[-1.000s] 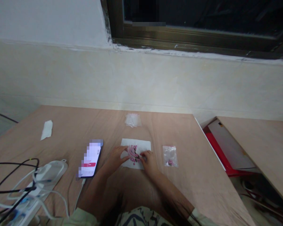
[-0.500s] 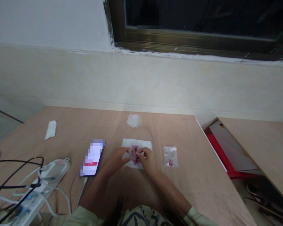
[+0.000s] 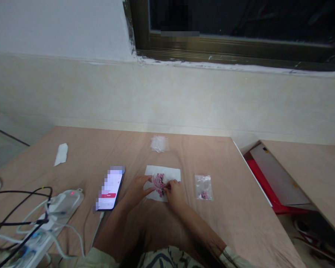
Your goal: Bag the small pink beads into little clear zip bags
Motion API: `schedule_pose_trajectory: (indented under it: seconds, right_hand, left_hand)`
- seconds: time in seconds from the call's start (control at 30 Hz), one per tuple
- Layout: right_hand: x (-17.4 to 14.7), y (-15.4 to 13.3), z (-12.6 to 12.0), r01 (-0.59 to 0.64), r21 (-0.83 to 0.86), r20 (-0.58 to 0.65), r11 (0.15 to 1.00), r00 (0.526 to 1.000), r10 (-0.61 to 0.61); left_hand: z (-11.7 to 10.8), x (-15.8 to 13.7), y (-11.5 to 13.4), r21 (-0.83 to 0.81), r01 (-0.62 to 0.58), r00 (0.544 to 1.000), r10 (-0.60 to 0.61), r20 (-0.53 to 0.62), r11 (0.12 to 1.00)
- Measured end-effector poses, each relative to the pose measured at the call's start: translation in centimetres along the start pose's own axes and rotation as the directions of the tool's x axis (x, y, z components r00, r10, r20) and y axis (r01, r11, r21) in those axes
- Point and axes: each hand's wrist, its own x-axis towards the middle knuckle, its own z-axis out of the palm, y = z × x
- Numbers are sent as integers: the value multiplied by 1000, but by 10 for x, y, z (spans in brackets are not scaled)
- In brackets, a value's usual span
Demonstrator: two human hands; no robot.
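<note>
A small cluster of pink beads and pale pink cord, with dark bits among it, lies on a white sheet of paper. My left hand rests at the sheet's left edge, thumb and forefinger spread beside the cluster. At the cluster's right side, my right hand is closed in a pinch against the beads. What sits between those fingertips is too small to make out. Right of the sheet lies a clear zip bag with a few pink beads at its bottom.
Another clear plastic bag lies toward the wall. A lit phone with a charging cable is left of my left hand. Tangled cables and a white power strip fill the near left. A white paper scrap lies on the wooden table.
My right hand has shifted slightly down and right along the cluster, uncovering more of the pink beads. The left hand stays nearly in place. The camera view has moved slightly.
</note>
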Motion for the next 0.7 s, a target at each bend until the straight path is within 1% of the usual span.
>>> schedule_pose_trajectory:
  seconds: [0.1,0.2,0.3,0.37,0.4,0.47,0.53,0.6,0.7]
  right_hand:
    - [1,-1,0,-17,-8,-10,1000,1000,17]
    - [2,-5,-6,-18,97,-72,995,997,25]
    - [2,-16,-17,79,260,-121,962,991,-48]
    - [1,-23,-22,136,324,-112,936,988,-104]
    - [0,-24,-24,140,335,-115,932,988,-108]
    - [-4,-21,-24,102,311,-133,945,989,-64]
    - [-9,-14,-22,39,245,-125,969,992,-8]
    - [-15,-6,-18,-11,163,-60,987,998,21]
    - [-20,2,-8,-21,81,2,996,1000,21]
  left_hand:
    - [0,-3,2,2,10,1000,-10,1,1000]
    - [-1,-4,5,-28,30,999,-30,12,999]
    - [-2,-4,9,-69,23,999,-21,29,997]
    - [-2,-3,11,-80,10,999,-7,36,997]
    - [-2,-3,12,-79,5,999,-2,37,997]
    - [-2,-2,11,-67,2,999,0,33,998]
    - [-3,-1,9,-48,7,1000,-6,17,999]
    - [-3,0,8,-32,12,1000,-12,1,999]
    - [-4,1,9,-20,3,1000,-3,2,1000]
